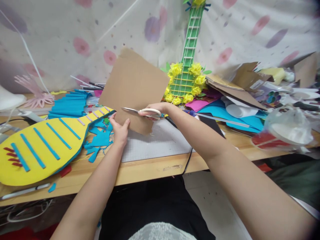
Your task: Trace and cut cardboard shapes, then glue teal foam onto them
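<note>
A brown sheet of cardboard (135, 78) is tilted up over the workbench, its lower left edge gripped by my left hand (120, 129) with the thumb on the near face. My right hand (152, 111) is closed around the white handles of a pair of scissors (131, 109). The metal blades point left and lie across the lower part of the cardboard; whether they are cutting into it I cannot tell. Beneath the cardboard is a pale cutting mat (160, 143). Left of my left hand lies a yellow paper instrument shape (47, 143) with blue strips.
A green paper guitar (188, 56) with yellow flowers leans against the patterned curtain (92, 26). Blue paper scraps (100, 138) lie beside the mat. Cardboard pieces (232, 88) and coloured sheets are heaped at right, near a red-and-clear tub (280, 133). A white pen (25, 191) rests at the front left.
</note>
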Tool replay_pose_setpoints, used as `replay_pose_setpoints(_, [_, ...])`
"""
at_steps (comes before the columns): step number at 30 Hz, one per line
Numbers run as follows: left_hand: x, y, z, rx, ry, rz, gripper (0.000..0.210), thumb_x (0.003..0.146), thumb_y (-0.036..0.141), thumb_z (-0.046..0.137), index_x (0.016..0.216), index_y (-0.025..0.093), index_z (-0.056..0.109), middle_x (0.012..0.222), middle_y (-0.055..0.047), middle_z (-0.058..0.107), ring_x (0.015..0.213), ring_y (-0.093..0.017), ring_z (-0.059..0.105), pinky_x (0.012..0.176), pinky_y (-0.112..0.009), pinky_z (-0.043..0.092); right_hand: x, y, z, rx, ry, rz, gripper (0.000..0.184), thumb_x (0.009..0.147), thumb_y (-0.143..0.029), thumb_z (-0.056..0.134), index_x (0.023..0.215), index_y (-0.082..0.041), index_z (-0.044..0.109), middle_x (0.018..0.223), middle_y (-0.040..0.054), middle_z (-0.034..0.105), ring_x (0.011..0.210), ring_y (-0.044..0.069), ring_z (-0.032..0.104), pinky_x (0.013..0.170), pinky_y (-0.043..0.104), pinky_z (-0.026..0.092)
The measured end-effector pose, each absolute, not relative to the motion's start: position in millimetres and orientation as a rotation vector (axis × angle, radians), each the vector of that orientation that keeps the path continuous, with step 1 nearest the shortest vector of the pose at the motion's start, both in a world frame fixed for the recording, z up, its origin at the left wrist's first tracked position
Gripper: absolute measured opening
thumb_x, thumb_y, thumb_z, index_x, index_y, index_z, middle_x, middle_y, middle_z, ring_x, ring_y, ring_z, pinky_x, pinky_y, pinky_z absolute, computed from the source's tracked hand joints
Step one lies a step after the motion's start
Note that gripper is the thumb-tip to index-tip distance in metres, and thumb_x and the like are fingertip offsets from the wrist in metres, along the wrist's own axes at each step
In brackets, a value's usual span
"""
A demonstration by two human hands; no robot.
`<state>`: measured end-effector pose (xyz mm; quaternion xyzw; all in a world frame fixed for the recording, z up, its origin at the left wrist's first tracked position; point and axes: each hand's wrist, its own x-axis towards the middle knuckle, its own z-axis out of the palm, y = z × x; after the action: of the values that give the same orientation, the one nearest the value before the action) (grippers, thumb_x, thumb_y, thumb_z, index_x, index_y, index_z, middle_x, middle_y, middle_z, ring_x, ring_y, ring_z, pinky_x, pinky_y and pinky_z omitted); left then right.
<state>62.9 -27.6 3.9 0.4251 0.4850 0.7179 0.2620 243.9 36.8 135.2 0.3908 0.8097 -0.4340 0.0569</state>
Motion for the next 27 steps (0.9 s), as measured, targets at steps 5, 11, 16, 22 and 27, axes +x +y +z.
replay_pose_setpoints(5, [65, -29, 5, 1.154, 1.304, 1.926, 0.067, 0.066, 0.025, 0.071, 0.121, 0.023, 0.033, 0.128, -0.011, 0.044, 0.118, -0.022, 0.049, 0.102, -0.036, 0.039, 238, 41, 134, 1.209, 2.475, -1.221, 0.053, 0.071, -0.067, 0.057, 0.067, -0.014, 0.053, 0.058, 0.0012, 0.054, 0.049, 0.009, 0.050, 0.050, 0.023, 0.038])
replay_pose_setpoints(11, [63, -26, 5, 1.098, 1.206, 1.927, 0.072, 0.063, 0.029, 0.074, 0.121, 0.024, 0.032, 0.129, -0.012, 0.044, 0.118, -0.023, 0.049, 0.100, -0.038, 0.040, 240, 40, 130, 1.220, 2.565, -1.321, 0.049, 0.067, -0.061, 0.065, 0.059, -0.016, 0.046, 0.050, -0.0040, 0.046, 0.043, 0.005, 0.042, 0.048, 0.022, 0.034])
replay_pose_setpoints(16, [64, -29, 10, 1.067, 1.201, 1.899, 0.074, 0.059, 0.033, 0.076, 0.118, 0.023, 0.034, 0.124, -0.011, 0.047, 0.115, -0.024, 0.051, 0.097, -0.039, 0.042, 244, 44, 126, 1.206, 2.614, -1.284, 0.048, 0.068, -0.058, 0.065, 0.058, -0.015, 0.048, 0.046, -0.0054, 0.043, 0.041, 0.004, 0.037, 0.046, 0.021, 0.030])
replay_pose_setpoints(22, [63, -33, 16, 1.144, 1.211, 1.855, 0.072, 0.056, 0.033, 0.077, 0.114, 0.022, 0.037, 0.121, -0.011, 0.049, 0.116, -0.025, 0.049, 0.098, -0.039, 0.041, 253, 55, 130, 1.166, 2.474, -1.411, 0.048, 0.064, -0.060, 0.067, 0.065, -0.015, 0.052, 0.053, -0.0047, 0.046, 0.045, 0.005, 0.039, 0.047, 0.021, 0.030])
replay_pose_setpoints(27, [63, -34, 18, 1.216, 1.183, 1.730, 0.069, 0.057, 0.032, 0.077, 0.115, 0.023, 0.040, 0.122, -0.010, 0.051, 0.117, -0.026, 0.050, 0.098, -0.040, 0.042, 249, 56, 139, 1.188, 2.501, -1.241, 0.047, 0.061, -0.060, 0.070, 0.066, -0.015, 0.056, 0.056, -0.0039, 0.047, 0.049, 0.006, 0.039, 0.050, 0.023, 0.029])
